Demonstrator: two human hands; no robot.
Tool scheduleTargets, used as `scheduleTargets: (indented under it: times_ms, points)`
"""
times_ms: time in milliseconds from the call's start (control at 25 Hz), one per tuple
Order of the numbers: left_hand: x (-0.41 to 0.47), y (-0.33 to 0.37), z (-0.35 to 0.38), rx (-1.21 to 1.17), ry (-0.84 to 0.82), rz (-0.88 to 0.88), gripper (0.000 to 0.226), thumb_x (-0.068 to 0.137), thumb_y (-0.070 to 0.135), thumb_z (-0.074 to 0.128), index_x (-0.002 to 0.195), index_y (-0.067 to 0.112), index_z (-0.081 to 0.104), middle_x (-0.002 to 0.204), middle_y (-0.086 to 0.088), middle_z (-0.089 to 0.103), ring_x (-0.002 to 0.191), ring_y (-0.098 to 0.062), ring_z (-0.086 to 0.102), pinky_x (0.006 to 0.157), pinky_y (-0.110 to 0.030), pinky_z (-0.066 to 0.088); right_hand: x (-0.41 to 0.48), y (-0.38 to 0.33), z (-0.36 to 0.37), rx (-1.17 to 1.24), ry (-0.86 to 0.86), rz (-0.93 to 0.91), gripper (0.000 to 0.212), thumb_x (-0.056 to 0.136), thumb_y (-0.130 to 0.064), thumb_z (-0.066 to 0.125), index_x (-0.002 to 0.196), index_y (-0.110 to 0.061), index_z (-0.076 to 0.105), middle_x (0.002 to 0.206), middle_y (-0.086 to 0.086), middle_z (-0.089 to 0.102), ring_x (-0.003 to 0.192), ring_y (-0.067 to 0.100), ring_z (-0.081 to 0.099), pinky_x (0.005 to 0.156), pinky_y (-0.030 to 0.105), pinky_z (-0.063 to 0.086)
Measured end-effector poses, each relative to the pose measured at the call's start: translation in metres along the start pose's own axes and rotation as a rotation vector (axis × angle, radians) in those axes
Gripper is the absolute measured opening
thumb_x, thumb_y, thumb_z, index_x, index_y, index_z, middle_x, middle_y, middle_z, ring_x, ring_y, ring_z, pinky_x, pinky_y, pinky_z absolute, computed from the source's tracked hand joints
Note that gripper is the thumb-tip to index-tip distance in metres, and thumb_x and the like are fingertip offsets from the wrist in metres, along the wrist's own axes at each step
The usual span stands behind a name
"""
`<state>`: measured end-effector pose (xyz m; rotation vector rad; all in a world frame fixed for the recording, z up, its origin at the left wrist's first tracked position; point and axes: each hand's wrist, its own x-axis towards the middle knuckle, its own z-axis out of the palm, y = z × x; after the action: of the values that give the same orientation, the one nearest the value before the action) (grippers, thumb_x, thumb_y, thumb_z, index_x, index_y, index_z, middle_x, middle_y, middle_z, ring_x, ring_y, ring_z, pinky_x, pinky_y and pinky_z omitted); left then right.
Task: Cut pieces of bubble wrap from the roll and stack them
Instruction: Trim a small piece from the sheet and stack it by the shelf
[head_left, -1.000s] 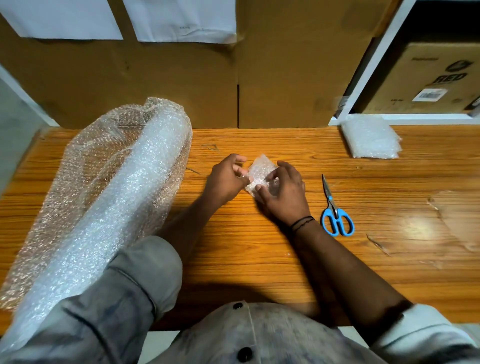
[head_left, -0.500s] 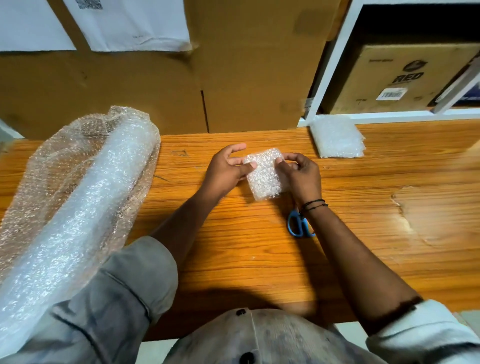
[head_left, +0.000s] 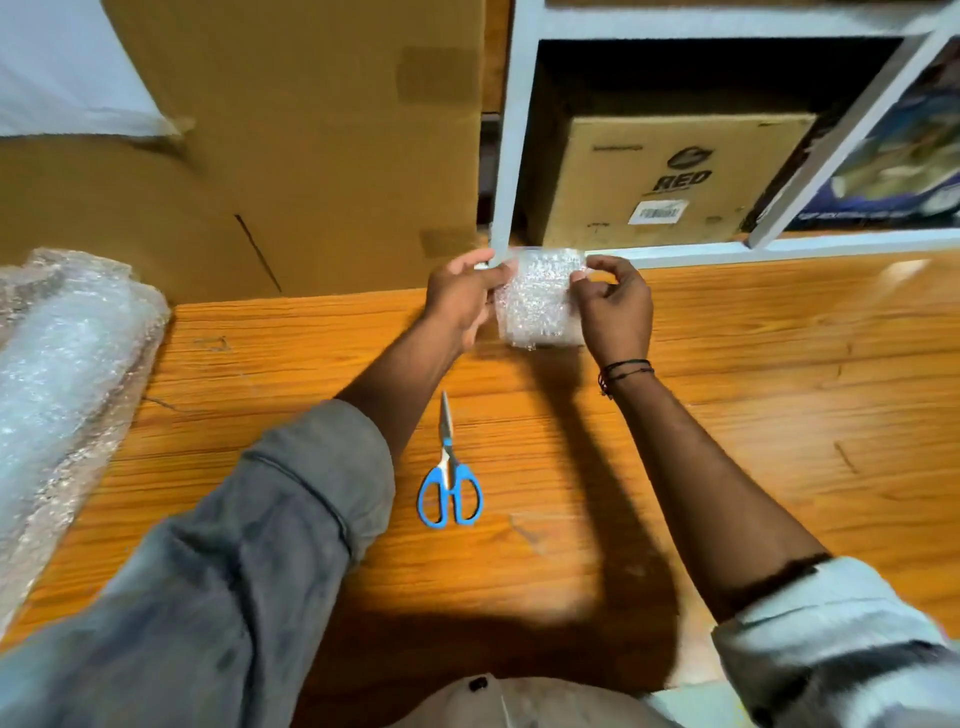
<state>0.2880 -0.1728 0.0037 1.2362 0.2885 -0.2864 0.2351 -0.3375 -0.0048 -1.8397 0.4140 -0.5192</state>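
**Cut piece carried beyond the scissors**

Both hands have moved the small clear rectangular piece of bubble wrap (head_left: 540, 304) away from the blue-handled steel scissors (head_left: 450, 486), which now lie uncovered on the orange-brown wooden table (head_left: 779, 415), blades closed. The left hand (head_left: 460, 304) pinches the piece's left edge, the right hand (head_left: 615, 314) its right edge, holding it well beyond the scissors' tip. Far left of the scissors rests the large clear bubble-wrap roll (head_left: 62, 374).

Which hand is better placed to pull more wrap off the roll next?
Probably left: the roll lies on the left hand's side, while the right hand would have to cross over. Both pinch the cut piece.
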Motion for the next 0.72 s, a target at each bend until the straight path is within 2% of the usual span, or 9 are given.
scheduleTargets:
  times_ms: [40, 80, 160, 200, 320, 400, 480, 600, 720]
  points:
    - [0.011, 0.000, 0.016, 0.039, 0.037, 0.007, 0.042, 0.085, -0.001, 0.080, 0.123, 0.009, 0.065, 0.112, -0.015, 0.075, 0.092, -0.020, 0.070, 0.089, -0.040, 0.061, 0.018, 0.001, -0.006, -0.040, 0.004, -0.009, 0.021, 0.093, -0.020, 0.072, 0.113, -0.013, 0.069, 0.062, -0.011, 0.059, 0.061, 0.004, 0.059, 0.072, 0.031, 0.052]
    - [0.021, 0.000, 0.029, 0.091, 0.081, 0.024, 0.041, 0.084, 0.003, 0.082, 0.122, 0.010, 0.067, 0.109, -0.013, 0.075, 0.085, -0.018, 0.068, 0.079, -0.036, 0.062, 0.034, 0.004, -0.010, -0.082, 0.005, -0.017, 0.024, 0.092, -0.022, 0.073, 0.114, -0.014, 0.069, 0.066, -0.009, 0.060, 0.066, 0.010, 0.062, 0.075, 0.033, 0.054]
    - [0.035, -0.001, 0.049, 0.200, 0.173, 0.061, 0.040, 0.081, 0.014, 0.087, 0.117, 0.015, 0.069, 0.101, -0.008, 0.075, 0.072, -0.014, 0.063, 0.058, -0.025, 0.055, 0.059, 0.009, -0.016, -0.143, -0.001, -0.033, 0.027, 0.090, -0.025, 0.073, 0.114, -0.014, 0.069, 0.068, -0.009, 0.061, 0.076, 0.020, 0.066, 0.081, 0.035, 0.055]
    - [0.041, -0.003, 0.056, 0.246, 0.214, 0.080, 0.040, 0.079, 0.018, 0.089, 0.114, 0.018, 0.069, 0.102, -0.006, 0.075, 0.073, -0.014, 0.065, 0.058, -0.024, 0.055, 0.068, 0.011, -0.017, -0.161, -0.008, -0.041, 0.027, 0.090, -0.025, 0.073, 0.115, -0.015, 0.068, 0.067, -0.010, 0.061, 0.081, 0.023, 0.067, 0.082, 0.035, 0.054]
    - [0.056, -0.006, 0.065, 0.391, 0.301, 0.182, 0.040, 0.076, 0.022, 0.092, 0.109, 0.021, 0.069, 0.104, 0.001, 0.072, 0.093, -0.020, 0.072, 0.078, -0.028, 0.062, 0.089, 0.022, -0.015, -0.176, -0.047, -0.064, 0.030, 0.089, -0.022, 0.075, 0.117, -0.014, 0.066, 0.073, -0.007, 0.064, 0.090, 0.027, 0.068, 0.082, 0.032, 0.050]
    - [0.057, -0.010, 0.068, 0.475, 0.323, 0.242, 0.037, 0.078, 0.020, 0.090, 0.108, 0.018, 0.068, 0.098, 0.004, 0.070, 0.090, -0.015, 0.070, 0.068, -0.012, 0.054, 0.094, 0.031, -0.011, -0.206, -0.110, -0.083, 0.033, 0.088, -0.020, 0.076, 0.119, -0.012, 0.066, 0.091, 0.002, 0.069, 0.096, 0.027, 0.067, 0.087, 0.034, 0.051]
    - [0.056, -0.017, 0.066, 0.556, 0.356, 0.283, 0.034, 0.080, 0.021, 0.088, 0.106, 0.018, 0.066, 0.099, 0.004, 0.071, 0.091, -0.013, 0.069, 0.061, -0.007, 0.046, 0.093, 0.041, -0.005, -0.322, -0.148, -0.143, 0.038, 0.087, -0.019, 0.074, 0.123, -0.011, 0.065, 0.114, 0.010, 0.067, 0.109, 0.029, 0.063, 0.094, 0.040, 0.051]
    - [0.054, -0.027, 0.060, 0.759, 0.339, 0.453, 0.030, 0.083, 0.025, 0.085, 0.105, 0.022, 0.066, 0.109, 0.004, 0.068, 0.100, -0.014, 0.064, 0.075, -0.017, 0.050, 0.084, 0.045, -0.001, -0.605, -0.137, -0.449, 0.043, 0.087, -0.015, 0.066, 0.130, -0.012, 0.064, 0.137, 0.014, 0.058, 0.126, 0.037, 0.054, 0.099, 0.046, 0.047]
    - [0.052, -0.028, 0.059, 1.013, 0.308, 0.570, 0.018, 0.089, 0.031, 0.077, 0.105, 0.032, 0.070, 0.118, 0.008, 0.064, 0.114, -0.018, 0.058, 0.096, -0.035, 0.048, 0.083, 0.043, 0.006, -0.787, -0.331, -0.690, 0.047, 0.093, -0.018, 0.056, 0.140, -0.014, 0.058, 0.156, 0.012, 0.048, 0.149, 0.036, 0.035, 0.111, 0.050, 0.036]
